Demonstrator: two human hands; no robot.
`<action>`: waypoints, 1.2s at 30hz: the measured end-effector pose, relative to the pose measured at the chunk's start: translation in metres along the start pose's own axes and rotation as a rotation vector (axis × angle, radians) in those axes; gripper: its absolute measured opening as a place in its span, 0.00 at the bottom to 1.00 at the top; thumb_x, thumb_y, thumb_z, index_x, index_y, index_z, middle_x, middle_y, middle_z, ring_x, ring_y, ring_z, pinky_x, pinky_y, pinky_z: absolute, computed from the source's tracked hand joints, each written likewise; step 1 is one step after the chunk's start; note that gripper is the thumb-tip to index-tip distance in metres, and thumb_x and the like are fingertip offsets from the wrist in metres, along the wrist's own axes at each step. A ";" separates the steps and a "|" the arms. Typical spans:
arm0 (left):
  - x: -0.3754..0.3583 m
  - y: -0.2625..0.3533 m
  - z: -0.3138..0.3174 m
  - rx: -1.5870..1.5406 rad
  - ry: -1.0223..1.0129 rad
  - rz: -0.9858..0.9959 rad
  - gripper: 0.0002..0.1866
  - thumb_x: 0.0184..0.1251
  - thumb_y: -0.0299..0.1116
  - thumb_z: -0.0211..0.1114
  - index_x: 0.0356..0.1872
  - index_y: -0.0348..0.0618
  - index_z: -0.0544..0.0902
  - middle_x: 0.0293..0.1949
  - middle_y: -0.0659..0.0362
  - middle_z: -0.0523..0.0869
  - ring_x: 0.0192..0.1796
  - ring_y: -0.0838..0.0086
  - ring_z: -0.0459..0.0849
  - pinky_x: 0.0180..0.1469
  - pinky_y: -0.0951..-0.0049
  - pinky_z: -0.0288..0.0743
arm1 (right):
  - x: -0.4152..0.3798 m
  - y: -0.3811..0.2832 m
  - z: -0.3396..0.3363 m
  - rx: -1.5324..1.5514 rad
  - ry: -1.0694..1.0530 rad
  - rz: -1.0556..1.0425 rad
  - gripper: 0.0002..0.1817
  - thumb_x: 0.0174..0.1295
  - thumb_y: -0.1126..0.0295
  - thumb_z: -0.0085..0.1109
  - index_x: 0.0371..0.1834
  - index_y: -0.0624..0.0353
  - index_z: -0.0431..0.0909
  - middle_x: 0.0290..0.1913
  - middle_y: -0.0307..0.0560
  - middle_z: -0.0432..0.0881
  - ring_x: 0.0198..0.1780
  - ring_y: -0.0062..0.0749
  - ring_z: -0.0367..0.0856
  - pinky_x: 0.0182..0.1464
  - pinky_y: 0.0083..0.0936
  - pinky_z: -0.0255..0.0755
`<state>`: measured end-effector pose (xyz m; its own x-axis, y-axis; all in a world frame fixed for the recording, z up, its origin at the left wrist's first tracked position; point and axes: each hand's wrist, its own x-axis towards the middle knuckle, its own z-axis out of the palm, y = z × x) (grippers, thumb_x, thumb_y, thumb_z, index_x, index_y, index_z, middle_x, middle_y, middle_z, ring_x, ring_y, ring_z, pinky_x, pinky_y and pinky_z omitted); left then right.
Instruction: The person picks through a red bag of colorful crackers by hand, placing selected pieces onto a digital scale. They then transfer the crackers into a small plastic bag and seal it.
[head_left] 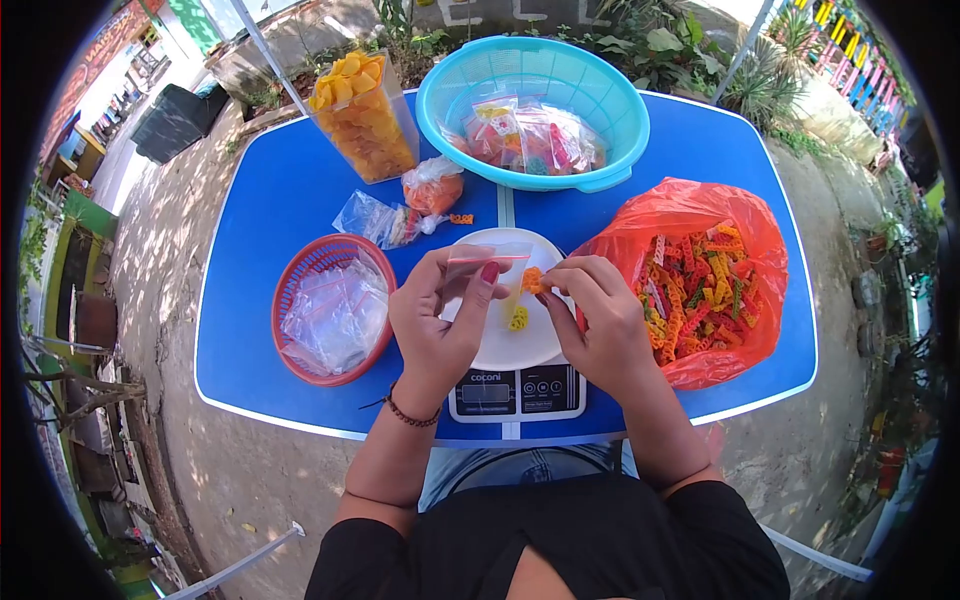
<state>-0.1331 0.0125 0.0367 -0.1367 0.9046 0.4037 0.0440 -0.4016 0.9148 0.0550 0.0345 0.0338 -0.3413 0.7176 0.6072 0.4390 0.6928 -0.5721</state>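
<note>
My left hand (pixel 446 310) is closed on a small clear zip bag (pixel 487 262) with a red stripe along its top, thumb in front and fingers behind. My right hand (pixel 597 305) pinches an orange crinkled snack piece (pixel 533 280) right beside the bag's opening. A yellow snack piece (pixel 518 319) shows low at the bag, over the white plate (pixel 505 353). Both hands are above this plate, which rests on a kitchen scale (pixel 517 396) with a dark display. Part of the plate is hidden behind my hands.
Left, a red basket (pixel 283 300) holds clear bags. Right, a red plastic bag (pixel 765 290) is full of colourful snack pieces. At the back stand a turquoise basket (pixel 630 130) of filled packets and a container of yellow chips (pixel 365 120). A tied orange bag (pixel 432 187) lies between.
</note>
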 end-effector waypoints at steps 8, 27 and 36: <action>-0.003 0.013 0.083 0.129 -0.319 -0.001 0.08 0.73 0.21 0.66 0.50 0.32 0.85 0.40 0.53 0.93 0.41 0.73 0.94 0.43 0.78 0.85 | -0.035 0.012 -0.074 -0.214 0.193 0.110 0.11 0.58 0.82 0.68 0.45 0.64 0.81 0.46 0.53 0.84 0.43 0.49 0.86 0.45 0.38 0.79; 0.019 -0.011 0.016 0.018 -0.127 -0.018 0.06 0.76 0.24 0.66 0.48 0.32 0.83 0.44 0.53 0.92 0.42 0.73 0.93 0.46 0.77 0.86 | 0.003 0.021 -0.028 -0.094 -0.019 -0.019 0.16 0.61 0.81 0.62 0.53 0.59 0.81 0.58 0.53 0.75 0.48 0.46 0.81 0.50 0.39 0.79; 0.014 -0.032 -0.014 0.013 -0.074 -0.015 0.07 0.76 0.23 0.65 0.49 0.32 0.83 0.45 0.52 0.92 0.43 0.72 0.93 0.47 0.76 0.86 | 0.011 0.031 0.006 -0.100 -0.104 -0.157 0.09 0.61 0.81 0.62 0.44 0.62 0.82 0.50 0.52 0.81 0.51 0.49 0.83 0.54 0.41 0.79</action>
<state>-0.1500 0.0365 0.0125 -0.0643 0.9188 0.3894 0.0557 -0.3862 0.9207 0.0600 0.0639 0.0194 -0.4935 0.6087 0.6213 0.4522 0.7897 -0.4145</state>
